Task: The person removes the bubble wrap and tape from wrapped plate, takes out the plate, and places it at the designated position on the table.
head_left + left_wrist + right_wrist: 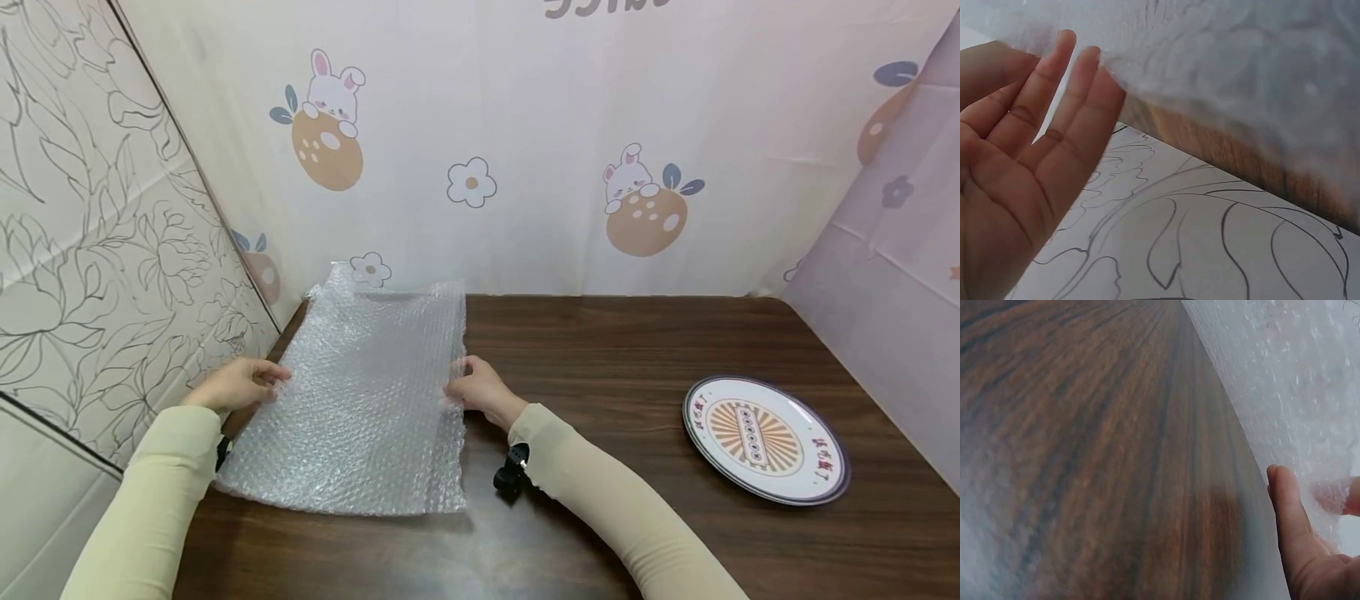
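Note:
A sheet of clear bubble wrap (360, 400) lies over the left part of the table, its far end against the back curtain. My left hand (240, 383) is at its left edge. In the left wrist view the fingers (1088, 106) are fairly straight, and the wrap's edge passes between thumb and fingertips. At the opposite edge my right hand (480, 387) pinches the wrap. One digit shows through the film in the right wrist view, while another finger (1285, 494) is on the near side.
A white oval plate (813, 450) with a dark rim and an orange printed design sits on the right of the brown wooden table (585, 350); it looks doubled, perhaps stacked. Patterned curtain (525, 233) stands behind, and a flower-drawn panel (112, 250) closes the left side.

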Motion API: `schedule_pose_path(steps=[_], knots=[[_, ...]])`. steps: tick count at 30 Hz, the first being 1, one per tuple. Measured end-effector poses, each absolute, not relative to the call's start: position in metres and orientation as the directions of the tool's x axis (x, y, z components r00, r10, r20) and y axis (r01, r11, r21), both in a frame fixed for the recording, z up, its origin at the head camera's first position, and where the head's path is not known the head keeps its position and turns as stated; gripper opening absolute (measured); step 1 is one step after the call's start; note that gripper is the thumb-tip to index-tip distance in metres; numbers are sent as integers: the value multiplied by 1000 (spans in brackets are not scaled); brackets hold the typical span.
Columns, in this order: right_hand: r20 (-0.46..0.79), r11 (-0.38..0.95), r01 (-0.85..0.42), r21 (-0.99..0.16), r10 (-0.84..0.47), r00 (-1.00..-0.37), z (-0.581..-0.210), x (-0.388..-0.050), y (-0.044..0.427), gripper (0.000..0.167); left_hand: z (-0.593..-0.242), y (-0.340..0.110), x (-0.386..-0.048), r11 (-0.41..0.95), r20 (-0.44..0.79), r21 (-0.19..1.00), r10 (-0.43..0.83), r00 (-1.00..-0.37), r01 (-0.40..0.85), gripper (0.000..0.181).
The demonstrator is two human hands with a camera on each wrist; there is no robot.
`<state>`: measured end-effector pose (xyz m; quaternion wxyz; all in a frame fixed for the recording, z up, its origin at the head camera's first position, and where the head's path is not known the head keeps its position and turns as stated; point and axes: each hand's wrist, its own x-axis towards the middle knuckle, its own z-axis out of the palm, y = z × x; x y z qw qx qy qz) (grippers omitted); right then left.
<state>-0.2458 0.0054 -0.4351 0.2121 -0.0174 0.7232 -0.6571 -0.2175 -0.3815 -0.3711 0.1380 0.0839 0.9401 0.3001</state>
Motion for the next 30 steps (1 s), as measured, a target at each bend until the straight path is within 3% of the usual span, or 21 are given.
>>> schedule_pose_path(steps=[7, 17, 23, 30], knots=[[-278, 151, 245, -958, -269, -922, -437, -246, 5, 47, -379, -384, -218, 777, -245, 629, 198, -949, -1, 40], [-298, 129, 270, -954, -303, -905, -438, -245, 0, 48, -382, -390, -217, 789, -232, 614, 169, -958, -10, 35], [-306, 145, 274, -951, -308, -901, -439, -244, -2, 52, -378, -395, -215, 828, -231, 560, 201, -952, 39, 36], [-302, 167, 261, -951, -309, -902, -436, -244, -5, 48, -348, -399, -209, 860, -220, 495, 266, -938, 128, 49]])
